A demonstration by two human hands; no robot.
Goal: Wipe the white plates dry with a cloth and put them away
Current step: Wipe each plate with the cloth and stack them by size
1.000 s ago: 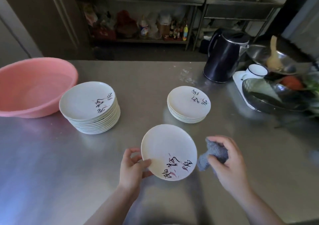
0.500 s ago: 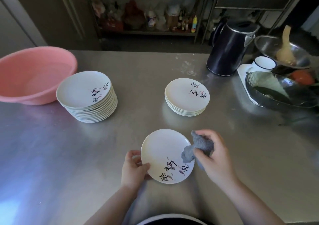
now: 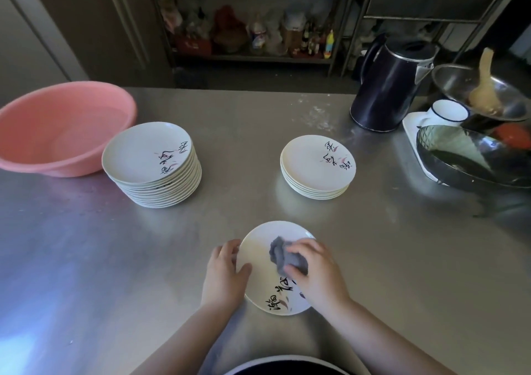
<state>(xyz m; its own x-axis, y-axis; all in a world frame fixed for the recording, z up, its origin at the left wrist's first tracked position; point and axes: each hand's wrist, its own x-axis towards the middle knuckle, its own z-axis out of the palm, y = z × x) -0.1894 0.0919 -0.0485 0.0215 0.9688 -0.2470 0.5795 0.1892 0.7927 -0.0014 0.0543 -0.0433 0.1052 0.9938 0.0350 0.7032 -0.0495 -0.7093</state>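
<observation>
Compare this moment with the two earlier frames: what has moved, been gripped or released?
The right hand, gripping the crumpled grey cloth, has moved left from beside the small white plate with black brush lettering onto its face. The left hand still holds that plate's left rim. Nothing was released. The tall plate stack, short plate stack and pink plastic basin stayed put.

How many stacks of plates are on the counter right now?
2. The taller stack sits left, beside the pink basin; the shorter stack sits right of centre, near the kettle. One separate plate is held, not stacked.
</observation>
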